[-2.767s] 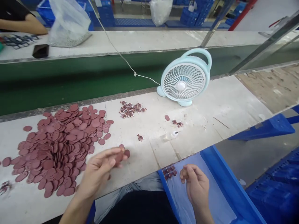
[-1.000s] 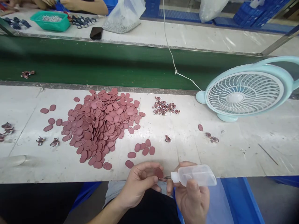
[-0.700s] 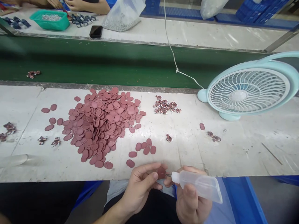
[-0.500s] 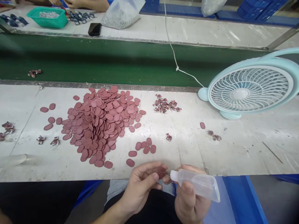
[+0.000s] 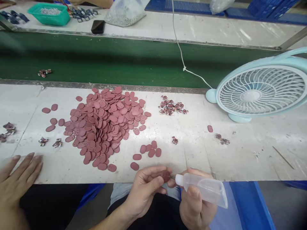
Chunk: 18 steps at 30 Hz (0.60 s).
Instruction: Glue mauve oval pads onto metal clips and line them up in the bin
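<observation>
My left hand [image 5: 146, 191] pinches a small dark red oval disc [image 5: 165, 176] between thumb and fingers at the table's front edge. In my right hand [image 5: 195, 204] lies a translucent squeeze bottle [image 5: 206, 188] with a white cap, held sideways. Its thin needle tip points left and meets or nearly meets the disc; I cannot tell which. Several loose red oval discs [image 5: 151, 153] lie just beyond my left hand. Farther left is a large heap of the same discs [image 5: 103, 127].
Small brown-and-white figure-like pieces [image 5: 170, 107] cluster right of the heap. A light blue fan [image 5: 259, 89] stands at the right, its white cord [image 5: 184, 68] crossing a green conveyor belt [image 5: 134, 60]. A co-worker's hand [image 5: 21, 175] rests on the table at the left.
A co-worker's hand has come onto the table at the left. The pieces on the green belt have shifted right. My hands keep nearly the same pose with disc and bottle.
</observation>
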{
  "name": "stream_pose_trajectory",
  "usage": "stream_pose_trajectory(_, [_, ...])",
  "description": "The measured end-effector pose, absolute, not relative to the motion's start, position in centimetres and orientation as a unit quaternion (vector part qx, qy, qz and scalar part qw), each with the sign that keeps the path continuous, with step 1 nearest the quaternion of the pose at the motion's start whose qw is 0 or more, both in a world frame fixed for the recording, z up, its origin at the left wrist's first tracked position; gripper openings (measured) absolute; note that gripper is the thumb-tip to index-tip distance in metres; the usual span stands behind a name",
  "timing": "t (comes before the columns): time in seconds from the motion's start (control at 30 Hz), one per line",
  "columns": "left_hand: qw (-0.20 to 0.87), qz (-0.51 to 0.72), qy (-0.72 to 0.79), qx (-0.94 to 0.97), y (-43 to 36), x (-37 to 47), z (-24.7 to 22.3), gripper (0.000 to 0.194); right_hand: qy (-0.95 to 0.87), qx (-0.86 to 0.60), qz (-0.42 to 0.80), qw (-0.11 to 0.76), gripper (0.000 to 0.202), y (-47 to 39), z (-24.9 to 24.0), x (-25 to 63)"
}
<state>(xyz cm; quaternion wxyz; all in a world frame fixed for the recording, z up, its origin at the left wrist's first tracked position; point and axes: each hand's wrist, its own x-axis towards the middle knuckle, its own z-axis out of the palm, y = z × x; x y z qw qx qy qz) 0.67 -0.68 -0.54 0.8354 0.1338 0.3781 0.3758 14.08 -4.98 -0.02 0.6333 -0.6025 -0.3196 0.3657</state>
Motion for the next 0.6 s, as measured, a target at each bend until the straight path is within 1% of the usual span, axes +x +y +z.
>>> stream_pose_trajectory(0.07, [0.836,0.375,0.377,0.133,-0.63,0.67,-0.57,0.024,-0.352,-0.604,0.315,0.641,0.03,-4.95,-0.25,14.13])
stream_pose_trajectory(0.13, [0.836,0.376,0.375,0.135,-0.58,0.69,-0.53,0.024,-0.384,-0.617,0.289,0.623,0.03,-4.9,-0.25,14.15])
stream_pose_trajectory(0.27, [0.838,0.376,0.372,0.136,-0.55,0.65,-0.43,0.024,-0.4,-0.626,0.307,0.594,0.032,-4.92,0.08,14.1])
stream_pose_trajectory(0.47, [0.837,0.379,0.376,0.121,-0.62,0.43,-0.67,0.025,-0.342,-0.596,0.339,0.643,0.026,-4.78,0.41,13.69])
stream_pose_trajectory(0.6, [0.842,0.373,0.377,0.101,-0.64,0.41,-0.72,0.026,-0.342,-0.598,0.357,0.63,0.026,-5.06,0.27,14.02])
